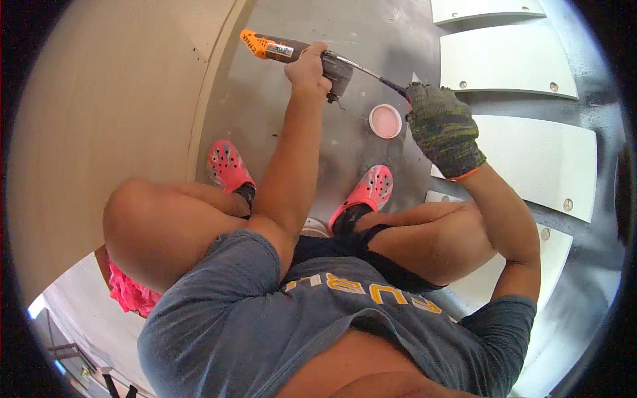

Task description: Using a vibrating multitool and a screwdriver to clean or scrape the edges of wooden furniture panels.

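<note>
- Left hand (308,71): bare, your fingers closed around the body of an orange and black power tool (282,50).
- Power tool: held above the gray floor (242,113), out beyond your feet. Its orange end points to your left; its dark head (340,74) shows to the right of your fingers.
- Right hand (444,132): wearing a dark green patterned glove (452,118). Your grip is closed on the dark end (393,86) of a thin rod (361,68); the fingertips are partly hidden.
- Rod: slants between your two hands, its bright end meeting the tool's outline near the head. Whether the two touch, you cannot tell from this view.
- Tub (385,137): round, white-rimmed, with pink contents (385,121). It is between the tool head and your glove, nearer the glove.
- Footwear: your left pink clog (228,166) is close to the brown board (119,99); your right pink clog (373,188) is below the tub in this view.
- Right side: pale panels (505,60) lie in a row, one partly behind your gloved hand and forearm.
</note>
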The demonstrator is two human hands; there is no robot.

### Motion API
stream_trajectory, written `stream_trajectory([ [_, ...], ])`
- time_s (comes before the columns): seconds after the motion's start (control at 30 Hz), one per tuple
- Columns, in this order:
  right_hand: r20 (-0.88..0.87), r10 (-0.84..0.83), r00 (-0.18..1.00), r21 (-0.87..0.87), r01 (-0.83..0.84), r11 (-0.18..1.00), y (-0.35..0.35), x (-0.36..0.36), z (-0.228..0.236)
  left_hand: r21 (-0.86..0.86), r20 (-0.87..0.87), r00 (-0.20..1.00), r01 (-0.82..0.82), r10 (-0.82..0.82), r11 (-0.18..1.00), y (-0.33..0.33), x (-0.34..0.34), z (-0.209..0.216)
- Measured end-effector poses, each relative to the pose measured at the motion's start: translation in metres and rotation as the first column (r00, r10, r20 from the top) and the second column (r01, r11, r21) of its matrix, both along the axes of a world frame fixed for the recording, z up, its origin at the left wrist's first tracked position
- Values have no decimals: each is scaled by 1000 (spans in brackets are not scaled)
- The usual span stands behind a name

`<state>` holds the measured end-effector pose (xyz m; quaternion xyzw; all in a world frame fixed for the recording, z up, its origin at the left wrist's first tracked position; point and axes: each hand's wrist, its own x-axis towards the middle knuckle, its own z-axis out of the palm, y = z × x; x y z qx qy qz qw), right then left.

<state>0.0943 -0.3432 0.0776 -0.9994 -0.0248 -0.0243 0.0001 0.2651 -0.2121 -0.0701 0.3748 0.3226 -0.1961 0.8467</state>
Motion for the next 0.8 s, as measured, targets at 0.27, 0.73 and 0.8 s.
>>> stream_trajectory([
  [0.27, -640, 128, 758, 336, 125, 933, -61, 16, -25, -27, 72, 997, 2, 0, 1000, -6, -4, -4],
  [0.73, -146, -52, 988, 40, 59, 997, -24, 4, -25, 19, 84, 996, -31, 30, 999, -16, 7, -36],
  [0.8, -241, -114, 964, 111, 144, 983, -34, 6, -25, 13, 41, 999, -17, 17, 1000, -20, 1, -35],
])
